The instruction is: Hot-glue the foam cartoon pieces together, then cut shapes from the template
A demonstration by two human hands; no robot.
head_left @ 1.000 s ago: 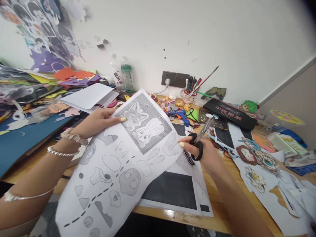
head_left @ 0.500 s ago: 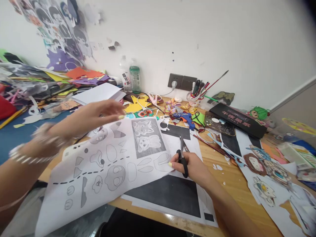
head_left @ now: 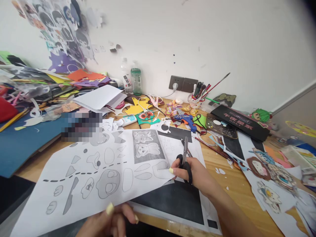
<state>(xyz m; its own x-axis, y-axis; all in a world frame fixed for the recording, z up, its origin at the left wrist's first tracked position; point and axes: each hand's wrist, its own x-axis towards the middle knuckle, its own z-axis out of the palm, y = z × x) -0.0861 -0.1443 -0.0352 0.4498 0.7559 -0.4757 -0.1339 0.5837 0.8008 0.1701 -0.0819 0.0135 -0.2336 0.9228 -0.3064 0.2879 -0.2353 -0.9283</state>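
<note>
My right hand [head_left: 191,171] is closed around black-handled scissors [head_left: 184,159], blades pointing away from me. Its thumb also presses on the right edge of a large white pattern sheet [head_left: 116,174]. Grey and outlined shapes, a dashed line and a small picture of two cartoon animals are printed on it. The sheet's left part hangs over the front of the desk. At its near edge is my left hand [head_left: 111,220], fingers loosely bent and apart, with the thumb tip overlapping the edge. Below the sheet lies a black-printed page [head_left: 172,200] on the wooden desk.
A blue glue gun [head_left: 185,121], a white tube [head_left: 128,120] and coloured scraps lie behind the sheet. Two bottles [head_left: 136,80] stand by the wall. To the right are a long black box [head_left: 239,121] and cartoon cutouts [head_left: 268,191]. Piled paper [head_left: 98,95] covers the left.
My left hand has dropped from above the sheet's upper left to its near edge. The sheet's left side has shifted left and lies flatter. My right hand still holds the scissors.
</note>
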